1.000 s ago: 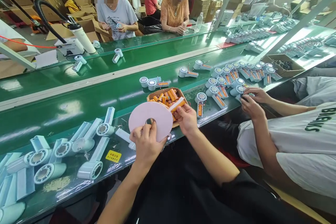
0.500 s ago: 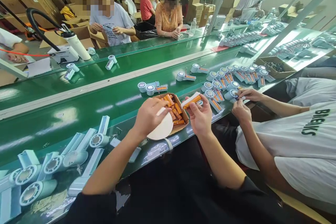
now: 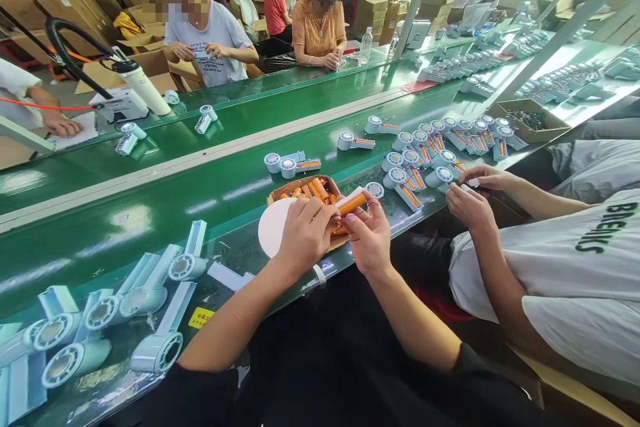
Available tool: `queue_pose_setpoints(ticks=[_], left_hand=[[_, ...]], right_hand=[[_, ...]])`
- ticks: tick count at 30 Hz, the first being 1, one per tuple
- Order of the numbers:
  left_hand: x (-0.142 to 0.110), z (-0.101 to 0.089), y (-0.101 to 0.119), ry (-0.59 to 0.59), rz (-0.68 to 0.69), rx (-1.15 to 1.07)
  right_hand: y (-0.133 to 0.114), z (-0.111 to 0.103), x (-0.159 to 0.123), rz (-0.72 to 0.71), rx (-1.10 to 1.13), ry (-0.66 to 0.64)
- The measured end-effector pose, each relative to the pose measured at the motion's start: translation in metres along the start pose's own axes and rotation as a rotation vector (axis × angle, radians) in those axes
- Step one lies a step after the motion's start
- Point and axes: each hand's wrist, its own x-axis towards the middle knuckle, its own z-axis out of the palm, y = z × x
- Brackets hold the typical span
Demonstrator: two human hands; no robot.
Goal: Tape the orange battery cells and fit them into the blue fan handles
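Note:
An orange cylindrical battery (image 3: 354,202) with a white strip along its upper side is held between my two hands. My right hand (image 3: 371,235) grips its right end between thumb and fingers. My left hand (image 3: 306,232) closes its fingertips at the left end. Behind my left hand is a flat white disc (image 3: 273,225), partly covered; I cannot tell whether that hand also touches it. Below the battery, a cardboard box (image 3: 274,196) holds several more orange batteries, partly hidden by my hands.
Pale blue fan housings (image 3: 163,351) lie at the left. More housings with orange batteries (image 3: 397,177) crowd the right, beside a co-worker's hands (image 3: 473,200). Across the green conveyor belt (image 3: 125,213) other people sit. A slanted metal post (image 3: 530,53) rises at the right.
My left hand has moved right, from over the white disc to the battery's end. The disc has shifted left. The battery and my right hand have moved slightly left.

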Motion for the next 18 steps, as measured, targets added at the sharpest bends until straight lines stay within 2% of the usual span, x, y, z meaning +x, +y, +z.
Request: queue_pose_setpoints(ticks=[3, 6, 9, 12, 14, 15, 17, 18], left_hand=[[-0.011, 0.002, 0.005, 0.051, 0.003, -0.011], [-0.023, 0.01, 0.01, 0.054, 0.01, -0.029], [-0.033, 0.016, 0.016, 0.068, 0.005, -0.094], [-0.032, 0.012, 0.011, 0.097, 0.091, -0.228], [-0.019, 0.008, -0.012, 0.053, 0.075, -0.274], [-0.007, 0.007, -0.03, -0.019, 0.008, -0.245], [0.023, 0.012, -0.075, -0.272, -0.212, -0.065], [0.04, 0.018, -0.1, -0.442, -0.312, 0.057]], right_hand=[[0.0, 0.001, 0.001, 0.027, 0.056, 0.03], [0.0, 0.0, 0.002, 0.026, 0.084, 0.07], [-0.003, -0.003, 0.002, 0.066, 0.085, 0.05], [-0.01, -0.011, 0.007, 0.045, 0.07, 0.046], [-0.018, -0.021, 0.014, -0.02, 0.058, 0.072], [-0.021, -0.026, 0.019, -0.051, 0.05, 0.084], [-0.026, -0.036, 0.027, -0.091, 0.028, 0.106], [-0.025, -0.04, 0.031, -0.099, 0.013, 0.113]])
